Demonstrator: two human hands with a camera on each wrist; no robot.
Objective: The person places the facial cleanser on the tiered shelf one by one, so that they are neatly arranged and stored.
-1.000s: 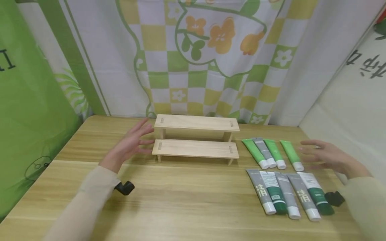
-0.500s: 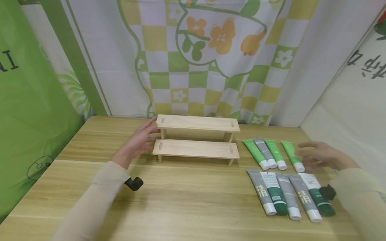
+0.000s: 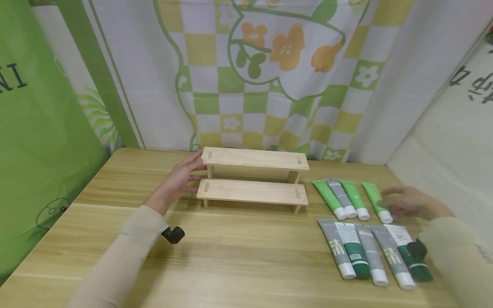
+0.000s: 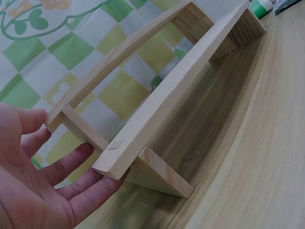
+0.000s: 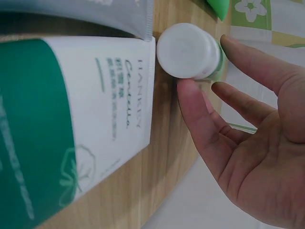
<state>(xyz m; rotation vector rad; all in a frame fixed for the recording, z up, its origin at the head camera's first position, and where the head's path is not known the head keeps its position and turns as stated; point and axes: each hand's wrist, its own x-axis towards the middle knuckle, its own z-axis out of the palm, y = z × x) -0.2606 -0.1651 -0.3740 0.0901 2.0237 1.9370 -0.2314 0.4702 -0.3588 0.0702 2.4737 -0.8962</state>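
A two-tier wooden display stand (image 3: 252, 190) stands near the back of the table. My left hand (image 3: 175, 184) is at its left end. In the left wrist view, the thumb and a finger pinch the corner of the upper board (image 4: 95, 78), and other fingers touch the end of the lower board (image 4: 116, 155). My right hand (image 3: 412, 203) is beside a light green squeeze tube (image 3: 372, 197) with a white cap. In the right wrist view, relaxed fingers lie close around that tube's cap (image 5: 183, 51); whether they press on it is unclear.
Left of that tube lie two more green tubes (image 3: 327, 196) with a grey tube (image 3: 340, 194) between them. In front is a row of several larger grey and white-green tubes (image 3: 352, 246). A patterned curtain (image 3: 254, 102) hangs behind the wooden table (image 3: 239, 256).
My left hand has moved right onto the stand's left end. My right hand has moved left and lower, up to the single green tube. The stand and tubes lie as before.
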